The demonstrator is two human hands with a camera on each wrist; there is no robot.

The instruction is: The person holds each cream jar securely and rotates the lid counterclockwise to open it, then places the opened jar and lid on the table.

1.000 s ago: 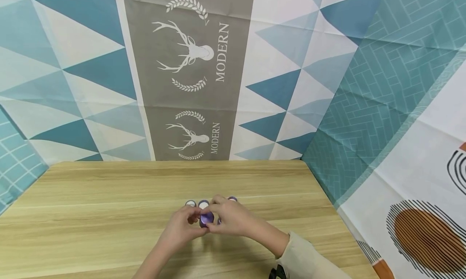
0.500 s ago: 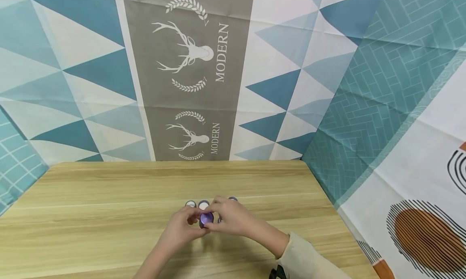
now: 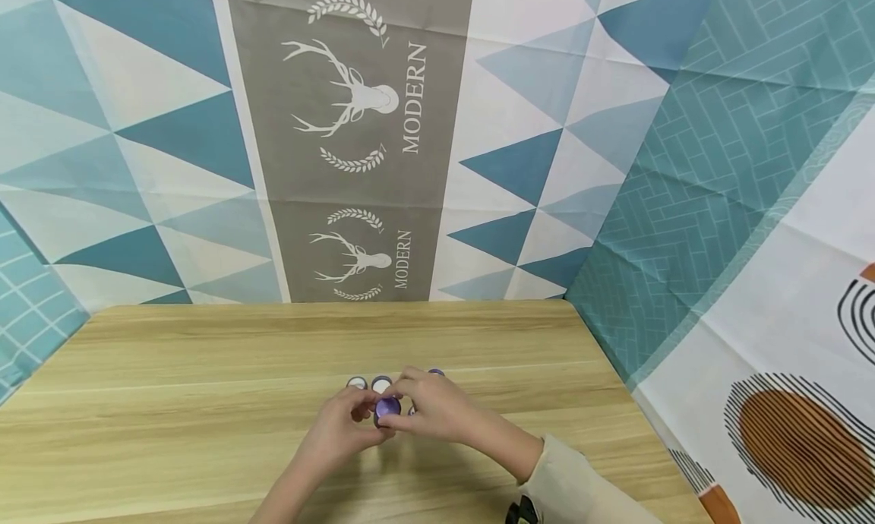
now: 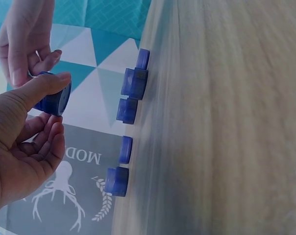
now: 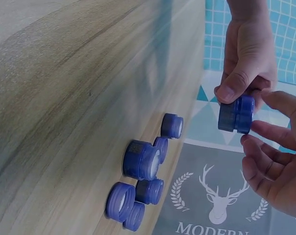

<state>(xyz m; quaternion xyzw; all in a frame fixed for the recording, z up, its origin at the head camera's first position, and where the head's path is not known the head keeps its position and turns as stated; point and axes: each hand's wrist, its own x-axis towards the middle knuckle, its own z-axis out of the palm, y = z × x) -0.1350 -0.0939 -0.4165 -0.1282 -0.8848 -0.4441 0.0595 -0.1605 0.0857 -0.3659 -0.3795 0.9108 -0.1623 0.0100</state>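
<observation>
Jar (image 3: 387,408), small, purple and round, sits between both hands just above the tabletop (image 3: 205,402), near the middle of its front half. The left hand (image 3: 342,427) grips it with curled fingers: in the left wrist view the thumb (image 4: 42,88) lies across the top of the jar (image 4: 54,100) while the other fingers curl below it. The right hand (image 3: 434,408) holds the same jar from the other side; in the right wrist view its fingers (image 5: 273,132) pinch the jar (image 5: 236,113) at its lidded end, opposite the left hand's thumb (image 5: 234,89). The jar's body and lid show as two stacked purple bands there, close together; whether they are fully joined cannot be told.

Behind the hands a cluster of further small purple jars and loose lids (image 3: 369,383) rests on the tabletop. The right wrist view shows them best: one larger jar (image 5: 140,160) on its base with a pale top, a smaller one (image 5: 171,126) just beyond it, a flat lid (image 5: 119,200) nearer the camera, and more pieces touching or just beside these. In the left wrist view the same cluster (image 4: 131,98) forms a loose row along the wood.

A cloth with blue and white triangles and a grey panel bearing a deer head and the word MODERN (image 3: 355,129) hangs behind the tabletop. Teal patterned cloth (image 3: 683,205) closes the right side. A light sleeve (image 3: 581,486) covers the right forearm.
</observation>
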